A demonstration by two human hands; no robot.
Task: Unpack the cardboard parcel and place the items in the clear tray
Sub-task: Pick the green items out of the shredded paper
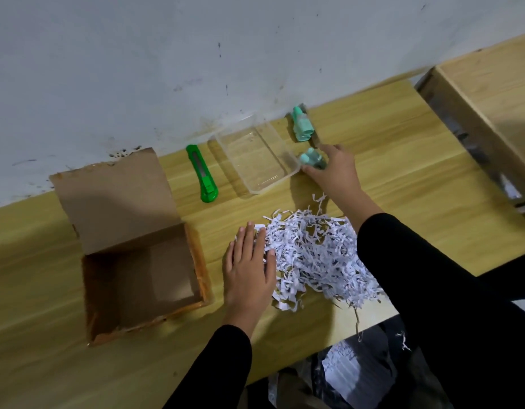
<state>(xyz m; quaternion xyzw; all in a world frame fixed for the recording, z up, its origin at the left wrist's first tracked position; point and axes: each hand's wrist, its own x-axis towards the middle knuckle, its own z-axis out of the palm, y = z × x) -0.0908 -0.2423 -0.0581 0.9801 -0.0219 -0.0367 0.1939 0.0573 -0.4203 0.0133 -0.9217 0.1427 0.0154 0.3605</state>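
The open cardboard parcel [143, 276] lies at the left with its flap folded back and its inside bare. A clear tray [252, 156] stands near the wall with nothing in it. My right hand [333, 169] grips a teal bottle [311, 159] just beside the tray's right corner. A second teal bottle [302, 125] lies on the table behind it, right of the tray. My left hand [249, 267] rests flat, fingers straight, on the left edge of a heap of white shredded paper [320, 255].
A green utility knife [201, 174] lies between the parcel's flap and the tray. The wooden table [417, 172] meets a white wall at the back. Another wooden unit [491, 93] stands at the right. Paper scraps and dark bags [358, 370] lie below the table's front edge.
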